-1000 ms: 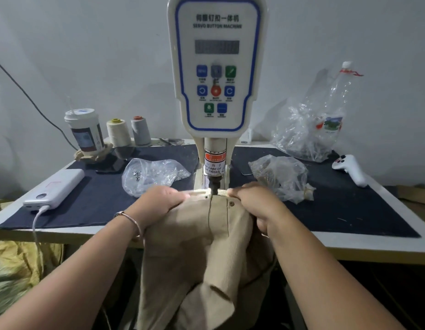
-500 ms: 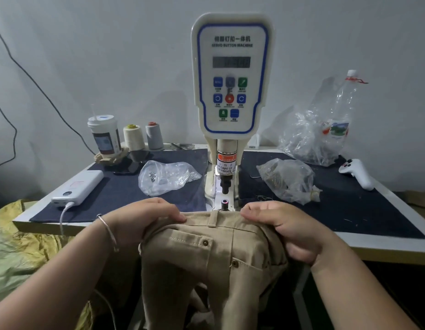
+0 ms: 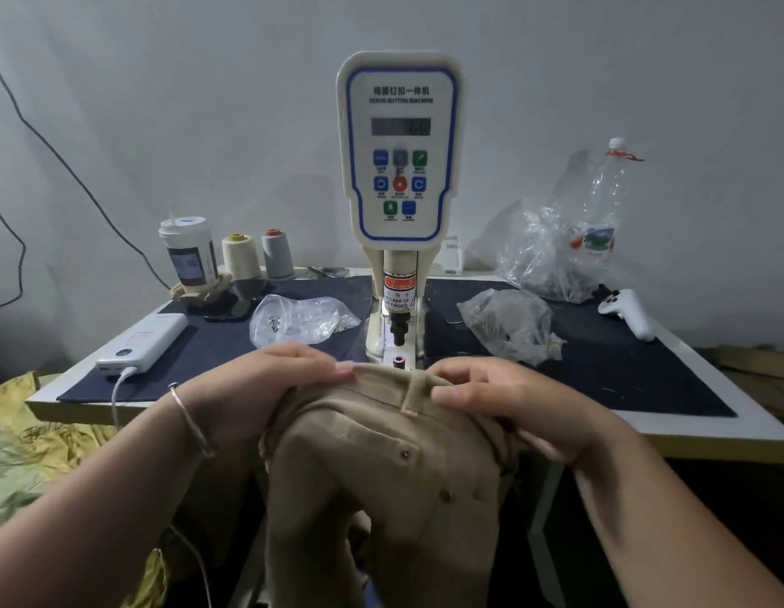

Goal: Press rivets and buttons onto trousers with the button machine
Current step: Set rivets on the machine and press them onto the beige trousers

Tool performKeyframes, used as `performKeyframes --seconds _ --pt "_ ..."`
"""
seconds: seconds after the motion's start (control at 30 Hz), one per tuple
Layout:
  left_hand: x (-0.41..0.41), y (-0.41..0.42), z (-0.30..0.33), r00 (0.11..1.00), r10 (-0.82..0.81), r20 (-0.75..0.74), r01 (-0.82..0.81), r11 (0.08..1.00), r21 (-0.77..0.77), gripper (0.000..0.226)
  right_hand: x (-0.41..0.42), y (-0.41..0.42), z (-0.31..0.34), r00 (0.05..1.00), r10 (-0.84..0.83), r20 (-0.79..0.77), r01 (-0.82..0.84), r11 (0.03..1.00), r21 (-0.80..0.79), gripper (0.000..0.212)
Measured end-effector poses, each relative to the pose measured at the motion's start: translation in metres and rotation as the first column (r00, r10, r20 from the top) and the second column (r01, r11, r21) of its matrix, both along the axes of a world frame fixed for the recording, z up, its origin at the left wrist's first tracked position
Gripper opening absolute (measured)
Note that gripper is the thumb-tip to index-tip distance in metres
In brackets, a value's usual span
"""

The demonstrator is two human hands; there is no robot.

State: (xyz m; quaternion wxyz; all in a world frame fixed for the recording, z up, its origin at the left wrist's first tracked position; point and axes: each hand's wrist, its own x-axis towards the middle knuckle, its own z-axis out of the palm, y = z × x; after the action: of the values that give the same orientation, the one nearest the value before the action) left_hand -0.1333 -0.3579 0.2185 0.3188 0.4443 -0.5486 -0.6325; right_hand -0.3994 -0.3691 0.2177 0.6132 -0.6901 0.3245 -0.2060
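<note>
Fingers [image 3: 460, 393] of both hands gripping trousers [image 3: 381, 467] waistband

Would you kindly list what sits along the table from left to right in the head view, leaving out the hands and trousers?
Power bank → lidded cup → cream thread cone → grey thread cone → clear bag → button machine → crumpled bag → plastic bottle → white controller.

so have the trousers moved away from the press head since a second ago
Yes. The trousers have come back toward the person: the waistband, earlier under the button machine punch, now sits in front of the lower die.
</note>
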Motion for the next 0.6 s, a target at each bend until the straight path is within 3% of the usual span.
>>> performKeyframes --seconds 0.1,0.2,0.33,0.43,0.47,0.53,0.57,0.6 --pt "-0.023 0.005 0.01 0.985 -0.171 0.029 0.172 0.984 -0.046 0.069 0.019 0.011 -0.005 0.997 0.02 -0.073 -0.026 0.996 -0.087 0.04" --pt "-0.028 0.012 0.021 0.958 -0.276 0.079 0.281 0.957 -0.07 0.051 0.008 0.015 -0.001 0.991 0.011 0.133 -0.012 1.0 0.007 0.012" --pt "-0.018 0.022 0.026 0.846 -0.363 0.391 0.382 0.924 0.03 0.084 -0.029 0.018 0.026 0.944 -0.013 0.33 0.01 1.0 0.011 0.018" --pt "-0.013 0.029 0.02 0.764 -0.486 0.426 0.488 0.866 0.113 0.074 -0.062 0.019 0.047 0.904 -0.115 0.411 0.133 0.991 -0.014 0.03" --pt "-0.01 0.032 0.017 0.744 -0.49 0.454 0.5 0.859 0.107 0.07 -0.076 0.019 0.052 0.88 -0.169 0.444 0.197 0.98 -0.016 0.027" --pt "-0.002 0.035 0.017 0.685 -0.42 0.595 0.483 0.874 0.06 0.083 -0.103 0.021 0.062 0.852 -0.233 0.469 0.311 0.946 -0.094 0.008" --pt "0.005 0.034 0.018 0.644 -0.354 0.678 0.463 0.886 0.024 0.086 -0.115 0.02 0.064 0.859 -0.254 0.444 0.348 0.927 -0.142 0.006" --pt "0.012 0.033 0.02 0.605 -0.285 0.743 0.451 0.892 -0.025 0.076 -0.125 0.019 0.065 0.887 -0.266 0.379 0.355 0.916 -0.189 0.01"
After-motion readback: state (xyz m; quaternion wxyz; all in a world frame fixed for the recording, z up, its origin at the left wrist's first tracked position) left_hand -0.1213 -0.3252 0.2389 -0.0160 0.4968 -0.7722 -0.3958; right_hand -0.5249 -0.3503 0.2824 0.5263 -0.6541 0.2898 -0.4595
